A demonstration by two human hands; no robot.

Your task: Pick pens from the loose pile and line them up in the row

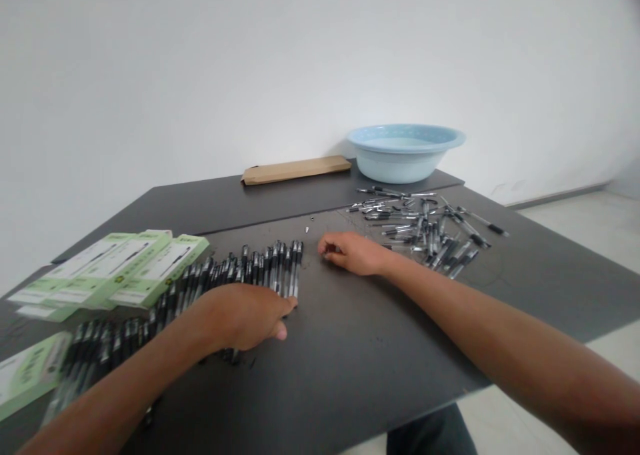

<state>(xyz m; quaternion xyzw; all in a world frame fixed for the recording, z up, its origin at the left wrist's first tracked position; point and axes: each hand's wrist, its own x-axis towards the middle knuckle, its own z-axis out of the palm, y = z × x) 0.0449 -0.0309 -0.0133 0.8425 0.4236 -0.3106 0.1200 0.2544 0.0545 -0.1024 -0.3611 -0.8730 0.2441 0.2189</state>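
Note:
My left hand [247,315] lies over the right part of a long row of black-gripped clear pens [273,265] on the dark table. Its index fingertip touches the lower end of the rightmost pen [296,271], with the thumb held apart below; the other fingers are hidden. Just right of the row, my right hand [353,253] rests on the tabletop, its fingers curled in loosely, and no object shows in it. Beyond that forearm lies a loose, jumbled pile of pens and pen parts [435,231]. Two tiny pieces [307,229] sit near the table seam.
Several green-and-white pen boxes [157,268] are stacked at left, with another box [33,371] nearer me. A light blue basin [400,158] stands at the back right, beside a flat brown cardboard piece [297,169]. A white wall rises behind the table [350,368].

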